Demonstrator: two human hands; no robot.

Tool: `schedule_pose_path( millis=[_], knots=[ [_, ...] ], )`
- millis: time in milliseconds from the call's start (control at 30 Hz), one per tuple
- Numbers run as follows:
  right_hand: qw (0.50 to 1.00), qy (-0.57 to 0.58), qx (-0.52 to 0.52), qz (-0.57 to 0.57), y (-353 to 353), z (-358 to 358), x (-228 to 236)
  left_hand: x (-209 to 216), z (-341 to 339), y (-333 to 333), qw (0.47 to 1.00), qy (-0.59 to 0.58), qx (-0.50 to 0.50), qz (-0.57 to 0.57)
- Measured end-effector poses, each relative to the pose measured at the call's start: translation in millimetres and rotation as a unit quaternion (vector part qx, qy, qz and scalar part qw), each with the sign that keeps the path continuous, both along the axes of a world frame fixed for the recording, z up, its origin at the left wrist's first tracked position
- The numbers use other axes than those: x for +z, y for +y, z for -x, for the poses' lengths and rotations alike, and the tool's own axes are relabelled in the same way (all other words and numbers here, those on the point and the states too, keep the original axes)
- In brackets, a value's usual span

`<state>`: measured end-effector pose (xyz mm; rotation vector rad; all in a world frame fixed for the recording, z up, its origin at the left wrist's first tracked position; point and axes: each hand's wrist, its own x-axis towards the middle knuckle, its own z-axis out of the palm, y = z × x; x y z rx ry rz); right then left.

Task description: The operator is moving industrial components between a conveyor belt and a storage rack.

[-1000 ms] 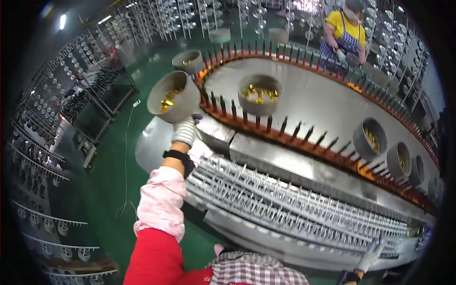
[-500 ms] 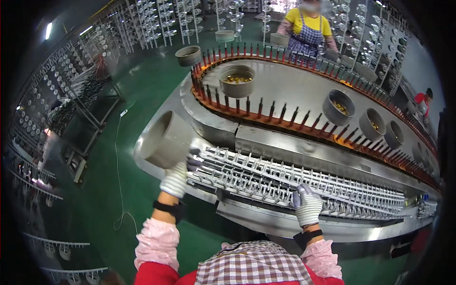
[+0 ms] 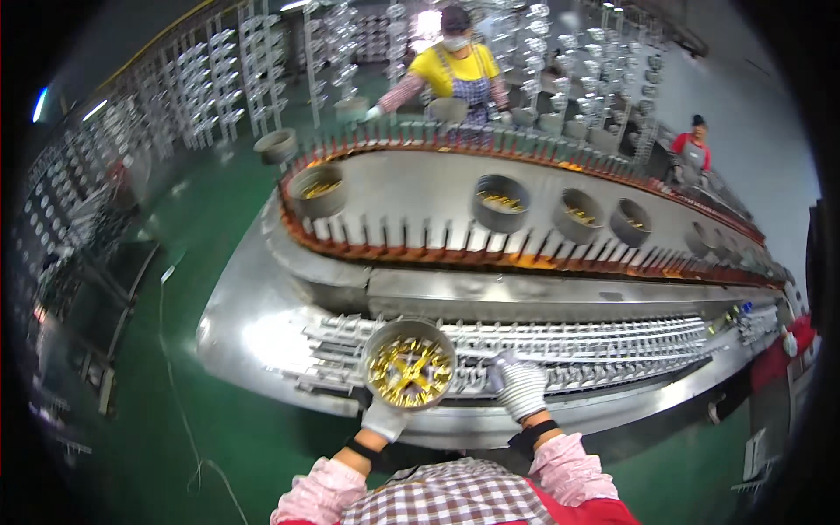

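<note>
The left hand (image 3: 386, 420) has its grip on a grey drum (image 3: 409, 326) from below, in front of the metal racks (image 3: 604, 338) on the worktop (image 3: 232, 337), the mouth showing gold-coloured pieces (image 3: 411, 369). The drum looks stiff and perhaps smooth, best held around its outer wall. The right hand (image 3: 523, 389) is at the racks; whether its grip is closed, I cannot tell.

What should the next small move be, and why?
Perhaps bring the white-gloved right hand to steady the round grey bowl: only the gloved left hand holds it, shiny gold pieces lie inside, and the right hand is nearby at the silver metal racks.
</note>
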<state>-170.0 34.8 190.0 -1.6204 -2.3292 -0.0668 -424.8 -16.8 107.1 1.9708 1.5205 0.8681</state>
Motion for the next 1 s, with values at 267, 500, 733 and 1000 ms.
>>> schedule_pose_path(
  millis=[267, 500, 733, 1000],
  knots=[
    [0.910, 0.384, 0.024, 0.156, 54.6, -33.9, 39.2, -5.8, -29.3, 14.1, 0.777, -0.611, -0.009, 0.152],
    [0.918, 0.379, -0.091, 0.079, 221.5, -84.7, 23.1, 12.0, -50.2, -0.8, 0.893, -0.428, 0.072, 0.119],
    [0.964, 0.243, -0.101, -0.028, 372.3, -90.7, -132.8, 21.1, -65.8, 0.4, 0.920, -0.361, 0.084, 0.131],
    [0.969, -0.225, -0.053, 0.084, 288.8, -20.7, 27.9, 15.6, -47.3, -10.7, 0.935, -0.310, 0.125, 0.122]
  ],
)
